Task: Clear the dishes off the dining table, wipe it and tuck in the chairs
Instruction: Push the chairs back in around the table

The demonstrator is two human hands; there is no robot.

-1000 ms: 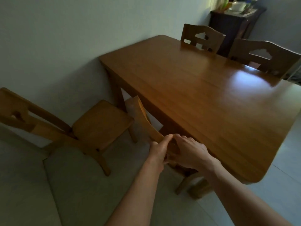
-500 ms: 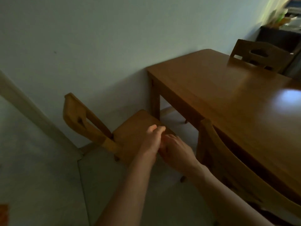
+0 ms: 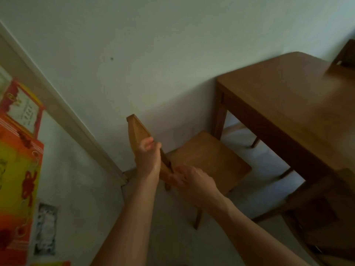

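Two hands meet on the back rail of one wooden chair [image 3: 208,160], which stands on the pale floor [image 3: 92,189] beside the wall [image 3: 153,54], its seat pulled out clear of the worktop [image 3: 288,96] and just short of the nearest corner leg. The left grip [image 3: 148,158] is closed around the middle of the top rail, fingers curled over its edge. The right grip [image 3: 189,179] wraps the near end of the same rail, though blur hides how its fingertips lie. A second chair [image 3: 318,206] sits tucked under the near side of the worktop, a third [image 3: 345,58] stands at the far side, and a red-and-yellow poster [image 3: 17,150] hangs at the left.
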